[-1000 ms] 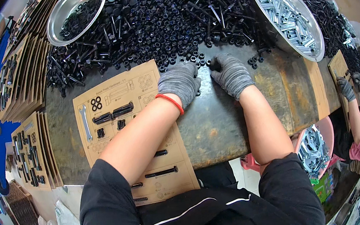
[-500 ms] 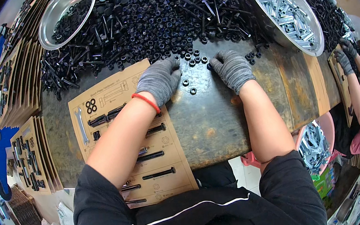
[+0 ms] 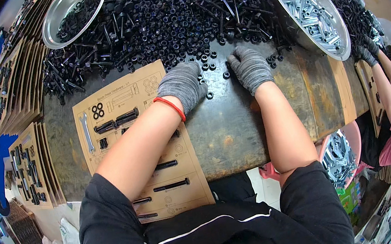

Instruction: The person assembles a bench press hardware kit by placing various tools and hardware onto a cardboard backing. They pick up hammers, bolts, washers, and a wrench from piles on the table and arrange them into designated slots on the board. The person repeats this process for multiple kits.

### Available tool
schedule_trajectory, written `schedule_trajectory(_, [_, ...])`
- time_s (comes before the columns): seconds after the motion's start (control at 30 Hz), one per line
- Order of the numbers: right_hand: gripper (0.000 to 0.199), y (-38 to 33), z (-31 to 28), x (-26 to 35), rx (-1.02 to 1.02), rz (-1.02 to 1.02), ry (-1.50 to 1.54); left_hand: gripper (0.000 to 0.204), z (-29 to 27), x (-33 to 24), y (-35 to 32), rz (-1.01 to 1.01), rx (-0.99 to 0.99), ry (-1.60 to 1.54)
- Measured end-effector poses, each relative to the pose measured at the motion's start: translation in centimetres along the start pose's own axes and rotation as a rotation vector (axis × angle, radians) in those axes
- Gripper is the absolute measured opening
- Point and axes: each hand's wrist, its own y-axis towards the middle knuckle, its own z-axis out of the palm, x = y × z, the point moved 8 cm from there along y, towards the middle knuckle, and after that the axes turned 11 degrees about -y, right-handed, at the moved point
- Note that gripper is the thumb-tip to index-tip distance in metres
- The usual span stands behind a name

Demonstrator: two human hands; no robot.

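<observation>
My left hand (image 3: 182,87), in a grey knitted glove with a red band at the wrist, is curled low over the worn metal tabletop (image 3: 229,127). Its thumb and fingertips are beside a few loose black nuts (image 3: 209,95). My right hand (image 3: 251,70), gloved alike, rests opposite with its fingers bent inward, just right of a single black nut (image 3: 226,75). Whether either hand has a small part in its fingers is hidden. Under my left forearm lies a brown card (image 3: 124,94) carrying a wrench (image 3: 87,132), black bolts (image 3: 172,184) and black rings (image 3: 97,111).
A heap of black nuts and bolts (image 3: 157,27) spreads across the back. One metal bowl (image 3: 50,32) at back left holds black parts; another (image 3: 345,41) at right holds silver sleeves. Filled cards (image 3: 21,91) stand at left. A co-worker's gloved hands (image 3: 368,52) are at far right.
My left hand has moved right, off the card's upper edge and in among the loose nuts. My right hand has shifted slightly up, and the nut near its fingertips shows more fully.
</observation>
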Motion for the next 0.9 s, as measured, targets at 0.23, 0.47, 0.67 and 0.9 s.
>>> schedule_trajectory(0.23, [0.037, -3.2, 0.5, 2.6, 0.204, -0.197, -0.002, 0.046, -3.4, 0.4, -2.4, 0.0, 0.068, 0.004])
schedule_trajectory(0.47, [0.034, -3.2, 0.7, 3.6, -0.047, -0.127, -0.056, 0.034, -9.7, 7.7, -5.4, 0.058, -0.266, 0.119])
schedule_trajectory(0.67, [0.031, -2.4, 1.2, 6.4, 0.16, -0.092, -0.029, 0.036, -8.4, 9.6, -6.2, 0.142, -0.358, 0.087])
schedule_trajectory(0.9, [0.023, -1.8, 3.6, 19.8, 0.07, -0.525, -0.188, 0.037, -8.6, 9.5, -6.2, 0.137, -0.336, 0.121])
